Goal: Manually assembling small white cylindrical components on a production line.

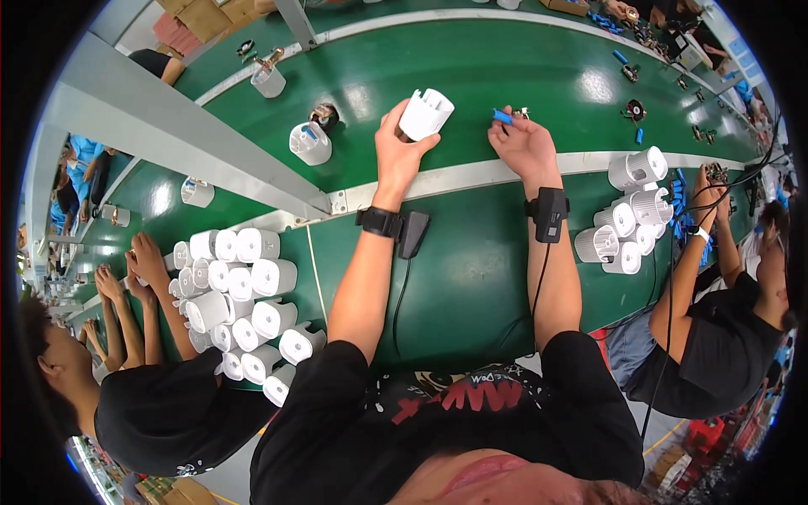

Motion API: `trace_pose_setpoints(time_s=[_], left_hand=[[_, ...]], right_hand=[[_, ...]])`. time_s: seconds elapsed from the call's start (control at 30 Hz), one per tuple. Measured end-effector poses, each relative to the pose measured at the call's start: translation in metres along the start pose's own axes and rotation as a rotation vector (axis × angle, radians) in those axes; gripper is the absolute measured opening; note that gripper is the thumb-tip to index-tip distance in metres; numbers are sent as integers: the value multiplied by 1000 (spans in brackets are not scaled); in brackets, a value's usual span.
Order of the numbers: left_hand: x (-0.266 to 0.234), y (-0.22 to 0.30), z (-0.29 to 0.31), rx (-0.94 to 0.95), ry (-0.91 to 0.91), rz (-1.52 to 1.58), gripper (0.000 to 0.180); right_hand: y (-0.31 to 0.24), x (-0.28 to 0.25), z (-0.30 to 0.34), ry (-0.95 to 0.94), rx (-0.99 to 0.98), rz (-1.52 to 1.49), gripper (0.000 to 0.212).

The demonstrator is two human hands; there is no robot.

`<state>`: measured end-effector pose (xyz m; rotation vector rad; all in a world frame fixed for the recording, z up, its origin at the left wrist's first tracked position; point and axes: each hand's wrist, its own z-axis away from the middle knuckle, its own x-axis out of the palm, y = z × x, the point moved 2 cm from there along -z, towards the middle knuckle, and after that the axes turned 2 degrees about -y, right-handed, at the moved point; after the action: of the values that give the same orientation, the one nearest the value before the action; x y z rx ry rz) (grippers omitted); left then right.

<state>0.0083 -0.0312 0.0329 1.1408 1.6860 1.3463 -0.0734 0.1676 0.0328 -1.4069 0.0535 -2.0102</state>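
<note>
As you look to your left, a cluster of white housings (275, 278) sits on the near green bench, apparently waiting or set aside; which, you cannot tell from here. Beyond it, on the far green surface (471, 67), stands a white cup (310, 150) with a blue piece showing at its opening and a dark round part (323, 116) just beside, so that unit looks partly assembled. Your left hand (401, 145) is wrapped around one white shell (427, 118), thumb and fingers spread to its width, its notched end tilted up. Your right hand (523, 148), palm up with fingers loosely curled, holds a blue cylinder (502, 117) and a small part beside it. Shell and cylinder are well apart, so joining them seems not yet done. Farther right, more white housings (650, 206) and loose blue cylinders (678, 202) suggest plenty of work is left.
</note>
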Motion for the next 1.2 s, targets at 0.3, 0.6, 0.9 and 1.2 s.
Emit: trace_pose_setpoints(time_s=[0.3, 0.6, 0.9, 1.2], left_hand=[[8, -23, 3, 97, -30, -197, 57], [14, -10, 8, 152, -50, -420, 64], [20, -7, 15, 139, -105, -490, 80], [20, -6, 13, 226, -186, -593, 74]], right_hand=[[21, -5, -10, -498, 129, 49, 13], [36, 8, 1, -313, -149, 459, 10], [40, -8, -1, -46, -436, 935, 22], [20, -17, -4, -33, -297, 617, 19]])
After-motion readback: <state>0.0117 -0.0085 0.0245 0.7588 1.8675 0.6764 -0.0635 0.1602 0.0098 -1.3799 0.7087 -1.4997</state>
